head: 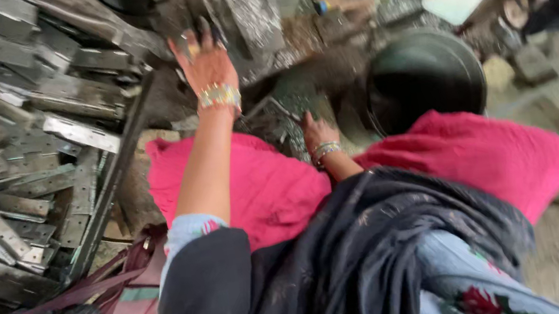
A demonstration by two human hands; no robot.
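Both hands down in the metal bits, sitting on the floor with pink cloth over my knees.

My left hand (207, 64) is stretched forward with fingers spread, flat on a metal piece (253, 22) by the machine, not gripping anything as far as I can see. My right hand (318, 132) sits lower, just past the pink cloth (262, 188), touching the shiny scraps (291, 108); too blurry to tell if it's closed on one. Big heap of flat metal plates (22, 142) on my left, dark round bowl (425, 74) on my right.

A metal workshop: heaps of flat steel plates (22, 142) cover the floor.
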